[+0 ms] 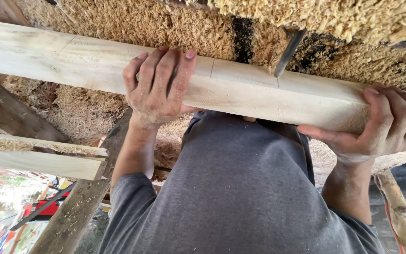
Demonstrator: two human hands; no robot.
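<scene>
Your left hand (pixel 158 87) lies over the pale wooden beam (pixel 240 94) at about 11 o'clock, fingers curled across its top face and holding it, while your right hand (pixel 384 124) at 3 o'clock clasps the same beam near its end, thumb beneath. The beam runs from 9 to 3 o'clock above your grey shirt (pixel 240 188). At 1 o'clock a dark metal rod (pixel 287 52) touches its far edge, with sawdust (pixel 132 21) heaped behind.

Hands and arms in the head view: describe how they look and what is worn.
Both hands are bare, with no gloves, rings or watch. The left hand and right hand are dusted with pale sawdust, as are the forearms. Short grey sleeves of a T-shirt end near the elbows.
</scene>
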